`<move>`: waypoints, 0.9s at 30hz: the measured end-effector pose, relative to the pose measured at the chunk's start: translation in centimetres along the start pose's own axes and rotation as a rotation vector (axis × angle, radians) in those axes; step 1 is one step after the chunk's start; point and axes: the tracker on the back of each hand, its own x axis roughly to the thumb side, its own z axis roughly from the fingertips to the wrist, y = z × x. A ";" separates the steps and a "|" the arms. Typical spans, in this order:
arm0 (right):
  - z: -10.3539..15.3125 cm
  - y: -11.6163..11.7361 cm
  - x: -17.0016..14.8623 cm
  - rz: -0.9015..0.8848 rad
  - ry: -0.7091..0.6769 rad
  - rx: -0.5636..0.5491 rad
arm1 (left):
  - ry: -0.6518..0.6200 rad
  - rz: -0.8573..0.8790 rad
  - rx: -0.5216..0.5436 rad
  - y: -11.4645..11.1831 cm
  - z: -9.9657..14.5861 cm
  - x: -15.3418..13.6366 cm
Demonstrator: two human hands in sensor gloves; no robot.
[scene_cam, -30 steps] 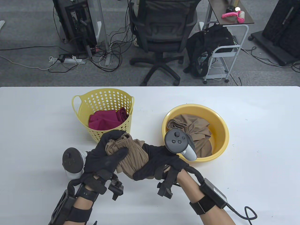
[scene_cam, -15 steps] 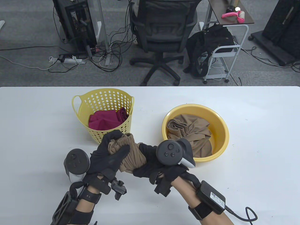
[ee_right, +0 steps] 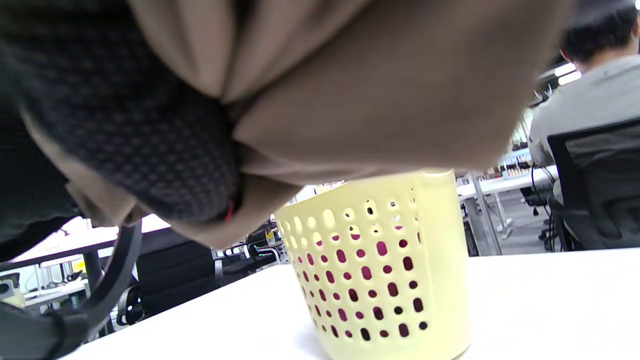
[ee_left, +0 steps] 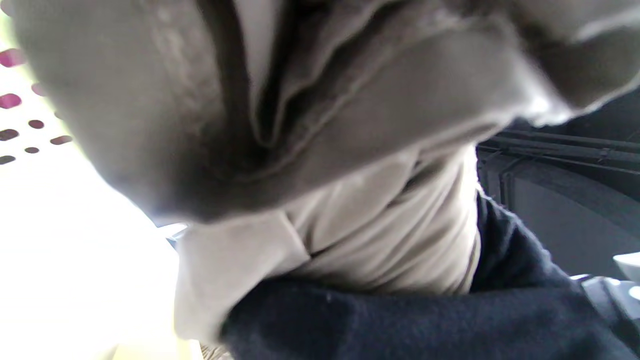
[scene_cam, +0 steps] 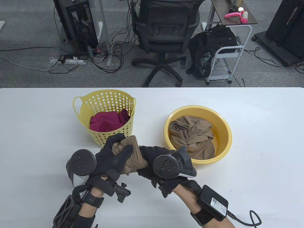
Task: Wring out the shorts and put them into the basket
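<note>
**Shorts gripped in both hands above the table, in front of the basket**

The tan shorts (scene_cam: 131, 154) are bunched into a short roll held between the two gloved hands, just in front of the yellow basket (scene_cam: 106, 102) and clear of it. The left hand (scene_cam: 111, 159) grips the left end of the roll: its fingers curl over the top of the gathered waistband and the thumb closes across the front, so cloth shows between thumb and fingers. The right hand (scene_cam: 154, 161) is wrapped round the right end, its fingers curled over the cloth; the tracker on its back hides the knuckles in the table view. Between the hands a short stretch of creased cloth is exposed. The left wrist view shows folded cloth (ee_left: 320, 150) filling the frame, blurred. The right wrist view shows cloth (ee_right: 380, 85) against the glove, with the basket (ee_right: 390, 280) standing on the table (ee_right: 550, 300) beyond.

The basket holds a red garment (scene_cam: 106, 121). To its right a yellow basin (scene_cam: 223, 133) holds another tan garment (scene_cam: 194, 137).
</note>
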 end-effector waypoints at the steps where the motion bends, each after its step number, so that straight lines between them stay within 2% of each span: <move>1: 0.0 0.0 0.1 0.017 -0.007 -0.005 | 0.008 -0.005 0.000 0.0 0.0 0.0; 17: 0.0 0.7 1.6 0.274 -0.119 -0.098 | 0.145 -0.079 -0.020 0.3 -0.5 -0.1; 27: 0.0 0.6 2.8 0.460 -0.208 -0.156 | 0.266 -0.022 -0.046 0.4 -0.7 -0.6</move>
